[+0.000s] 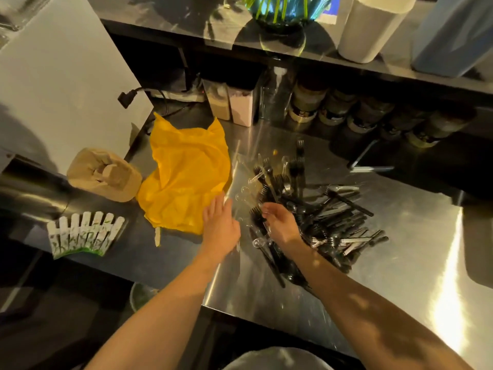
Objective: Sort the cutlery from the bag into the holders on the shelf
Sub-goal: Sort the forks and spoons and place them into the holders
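An empty yellow plastic bag (184, 180) lies flat on the steel counter (400, 249). Right of it spreads a pile of black plastic cutlery (328, 217) mixed with several clear plastic spoons (260, 243). My left hand (220, 225) hovers with straight fingers at the bag's lower right edge, holding nothing. My right hand (280, 222) is over the pile's left side, its fingers curled around clear plastic cutlery. Clear holders (272, 102) stand under the shelf at the back, dim and hard to read.
A crumpled brown paper bag (106, 174) and a small white picket-fence ornament (82, 236) sit left of the yellow bag. Two tall canisters (232, 105) and a row of dark jars (360, 113) line the back. A paper roll (370, 28) and a vase (282, 22) stand on the shelf.
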A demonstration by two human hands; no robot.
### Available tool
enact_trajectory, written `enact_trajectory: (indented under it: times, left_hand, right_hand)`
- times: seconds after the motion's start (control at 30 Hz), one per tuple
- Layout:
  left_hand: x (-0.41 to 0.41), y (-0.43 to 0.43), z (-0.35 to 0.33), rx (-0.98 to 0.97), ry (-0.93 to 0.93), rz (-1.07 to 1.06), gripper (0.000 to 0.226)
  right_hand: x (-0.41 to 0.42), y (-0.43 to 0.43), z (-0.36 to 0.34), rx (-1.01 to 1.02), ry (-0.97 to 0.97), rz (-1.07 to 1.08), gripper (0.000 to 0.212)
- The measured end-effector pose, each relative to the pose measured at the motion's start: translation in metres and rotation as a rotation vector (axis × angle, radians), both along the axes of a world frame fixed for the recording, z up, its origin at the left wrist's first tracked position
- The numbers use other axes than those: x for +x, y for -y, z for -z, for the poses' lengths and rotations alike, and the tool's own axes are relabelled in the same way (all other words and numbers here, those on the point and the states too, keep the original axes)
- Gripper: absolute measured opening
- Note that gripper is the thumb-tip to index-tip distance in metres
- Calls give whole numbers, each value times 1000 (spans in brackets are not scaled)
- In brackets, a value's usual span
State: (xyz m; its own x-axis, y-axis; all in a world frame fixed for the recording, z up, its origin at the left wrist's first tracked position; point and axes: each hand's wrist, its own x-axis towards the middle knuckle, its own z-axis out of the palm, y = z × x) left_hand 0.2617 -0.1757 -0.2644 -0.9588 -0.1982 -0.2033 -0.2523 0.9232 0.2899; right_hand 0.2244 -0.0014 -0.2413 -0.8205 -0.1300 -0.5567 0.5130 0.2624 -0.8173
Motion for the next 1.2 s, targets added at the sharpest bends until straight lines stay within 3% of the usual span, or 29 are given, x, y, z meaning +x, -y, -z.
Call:
enact_trajectory:
  times: [0.13,0.27,0.53,0.73,0.83,1.07,1.2]
  left_hand:
    - [27,-69,5,149,-96,225,69]
    - [60,-119,10,221,-125,302,70]
    - [129,-166,28,143,-79,98,62]
    - [155,-196,39,261,-5,36,69]
    - [160,-203,49,337,-95,1,68]
    - [161,-214,56,164,-219,-223,45]
    - [165,-221,59,122,-142,-203,34]
  right_hand:
    - [27,-43,-1,90,-92,41,32]
    - [59,-98,-3,260,-182,36,35]
    - [117,-189,44,562,-347,-179,39]
    - [130,-193,60,724,-452,-470,81]
    - [129,-193,64,831,-511,-570,93]
    - [118,-190,64,937,-621,-623,69]
    - [114,-193,65,994,-716,-709,59]
